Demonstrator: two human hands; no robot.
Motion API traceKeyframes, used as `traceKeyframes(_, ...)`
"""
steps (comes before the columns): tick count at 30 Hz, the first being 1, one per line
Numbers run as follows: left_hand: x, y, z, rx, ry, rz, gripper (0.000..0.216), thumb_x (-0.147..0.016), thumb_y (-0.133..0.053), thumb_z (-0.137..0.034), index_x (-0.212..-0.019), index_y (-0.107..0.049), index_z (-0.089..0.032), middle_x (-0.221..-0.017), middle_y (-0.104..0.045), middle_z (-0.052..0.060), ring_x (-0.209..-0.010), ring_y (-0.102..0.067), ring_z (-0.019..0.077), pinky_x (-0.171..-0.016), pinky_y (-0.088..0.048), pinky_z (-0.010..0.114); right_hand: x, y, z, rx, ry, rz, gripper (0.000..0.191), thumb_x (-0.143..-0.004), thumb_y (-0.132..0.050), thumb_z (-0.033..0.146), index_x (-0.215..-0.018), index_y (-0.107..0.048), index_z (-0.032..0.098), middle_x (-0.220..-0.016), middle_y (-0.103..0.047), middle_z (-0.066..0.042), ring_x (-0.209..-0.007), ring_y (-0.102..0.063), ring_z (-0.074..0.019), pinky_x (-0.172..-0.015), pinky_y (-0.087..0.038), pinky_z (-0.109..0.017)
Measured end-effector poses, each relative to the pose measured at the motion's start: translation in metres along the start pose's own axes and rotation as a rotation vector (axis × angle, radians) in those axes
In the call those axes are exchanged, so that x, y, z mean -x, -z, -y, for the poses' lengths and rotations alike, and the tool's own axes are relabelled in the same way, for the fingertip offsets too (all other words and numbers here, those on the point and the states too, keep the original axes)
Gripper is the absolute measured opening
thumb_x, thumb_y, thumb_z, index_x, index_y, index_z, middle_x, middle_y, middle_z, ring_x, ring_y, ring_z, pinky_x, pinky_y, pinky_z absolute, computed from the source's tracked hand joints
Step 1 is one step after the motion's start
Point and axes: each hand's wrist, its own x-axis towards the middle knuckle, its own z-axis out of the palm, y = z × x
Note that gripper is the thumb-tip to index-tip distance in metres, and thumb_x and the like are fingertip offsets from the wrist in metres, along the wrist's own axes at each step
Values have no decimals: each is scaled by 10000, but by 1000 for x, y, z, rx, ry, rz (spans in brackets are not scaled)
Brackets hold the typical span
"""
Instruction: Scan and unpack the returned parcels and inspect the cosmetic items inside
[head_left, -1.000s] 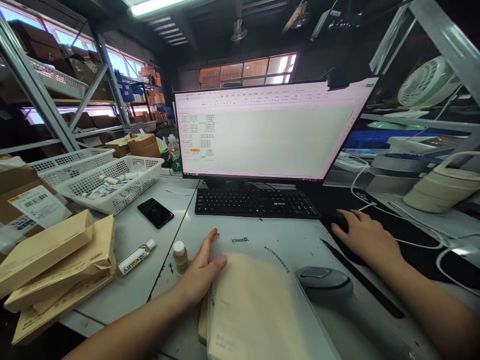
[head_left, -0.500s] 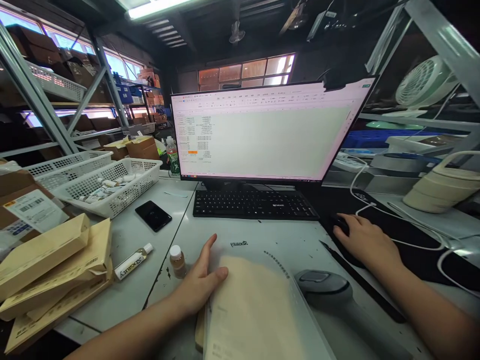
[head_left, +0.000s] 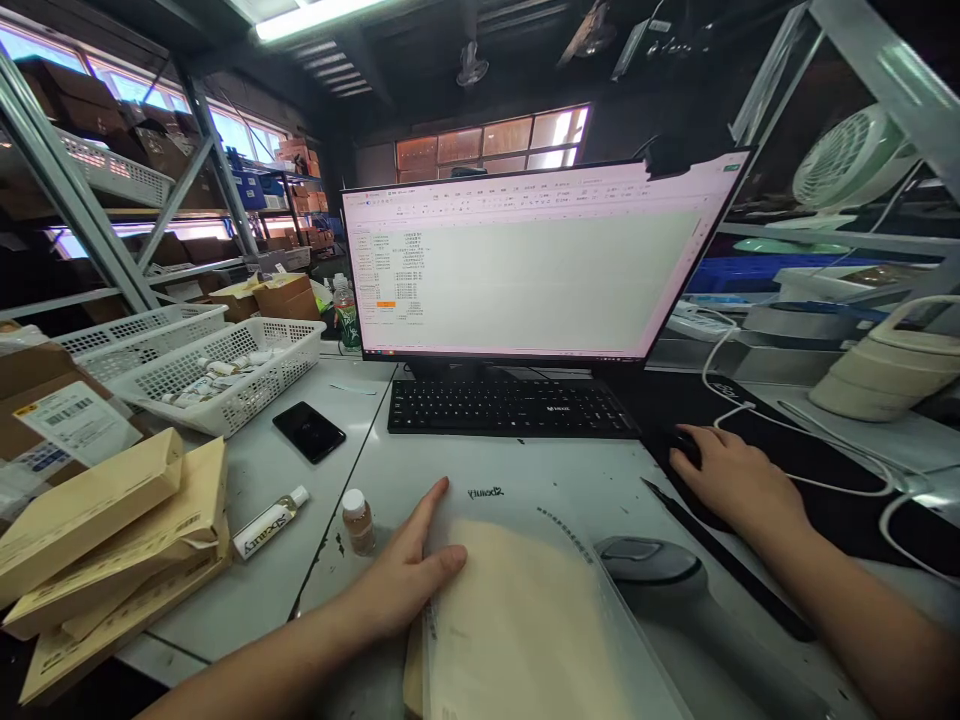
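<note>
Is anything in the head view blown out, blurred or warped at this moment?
Head view: the lamp is blown out against a dark ceiling; head view: the left hand and right hand are fairly clear, but the scanner blurs toward its handle; head view: the screen glows, its small text mostly unreadable, and its outline looks skewed.

a frosted plastic bag (head_left: 540, 610) is at six o'clock in the view, its far end toward twelve and its near end cut off by the frame. dark lettering is printed near that far end; a cream-coloured packet (head_left: 517, 590) shows hazily inside (its outline softened by the plastic). toward four o'clock a black mouse (head_left: 686, 447) lies mostly covered.
</note>
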Motion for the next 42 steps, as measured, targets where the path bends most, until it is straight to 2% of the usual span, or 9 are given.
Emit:
traceKeyframes(6,0,0,4,34,-11,-7,915,-900,-615,-519,-1638,-160,-227,-1692,-232,72,-1563,-203,298,-1280,-174,451,1,0,0,12,10,-3,634,-975,-244,468,-1446,-521,147,-1449,-527,-170,-1176,-575,-390,-966,-491,-508)
traceKeyframes(12,-1,-1,1,120,-45,-2,1060,-914,-614,-533,-1628,113,-244,-1715,-141,88,-1587,-110,275,-1284,-132,446,0,-1,-1,21,14,-6,626,-979,-252,467,-1454,-523,164,-1461,-521,-163,-1186,-572,-396,-966,-491,-512)
traceKeyframes(16,-3,-4,-4,300,-29,-16,1110,-903,-613,-519,-1606,188,-205,-1677,-260,131,-1548,-259,283,-1269,-194,441,-1,-2,-2,19,11,-6,629,-978,-253,476,-1461,-518,172,-1464,-520,-156,-1187,-574,-393,-957,-496,-510)
traceKeyframes(18,-4,-5,-6,352,-11,-40,1116,-891,-621,-516,-1609,171,-193,-1653,-315,134,-1524,-319,284,-1263,-216,438,-1,-3,-2,18,14,-8,633,-977,-249,479,-1460,-519,171,-1465,-521,-153,-1183,-575,-395,-955,-496,-513)
traceKeyframes(21,-5,-4,-5,374,22,-89,1065,-897,-604,-517,-1625,97,-182,-1666,-292,124,-1534,-300,271,-1272,-196,416,-1,-3,-3,16,19,-10,637,-975,-246,481,-1453,-526,168,-1463,-524,-156,-1171,-580,-397,-938,-502,-520)
traceKeyframes(26,-4,-1,-2,297,89,-128,910,-925,-556,-504,-1640,-99,-178,-1721,-100,46,-1594,-61,233,-1291,-123,398,0,-2,-3,15,25,-13,635,-974,-250,482,-1447,-537,169,-1452,-538,-158,-1159,-589,-388,-920,-510,-509)
traceKeyframes(28,-3,0,-3,265,94,-129,876,-927,-549,-500,-1635,-152,-171,-1722,-76,23,-1596,-13,221,-1293,-107,394,0,-2,-2,18,23,-19,632,-973,-255,471,-1445,-539,161,-1451,-538,-159,-1157,-588,-390,-935,-502,-510)
traceKeyframes(34,-5,-2,-2,271,73,-138,886,-935,-544,-501,-1640,-115,-178,-1721,-49,19,-1594,-3,206,-1290,-128,385,1,-2,-1,20,15,-25,624,-975,-256,462,-1439,-544,159,-1454,-535,-159,-1173,-581,-392,-944,-499,-521)
traceKeyframes(42,-7,-1,4,379,42,-140,918,-942,-556,-501,-1642,-46,-196,-1653,-335,105,-1545,-278,263,-1277,-186,406,0,-2,-2,14,26,-23,621,-979,-266,471,-1448,-531,163,-1447,-538,-165,-1164,-581,-390,-935,-500,-521)
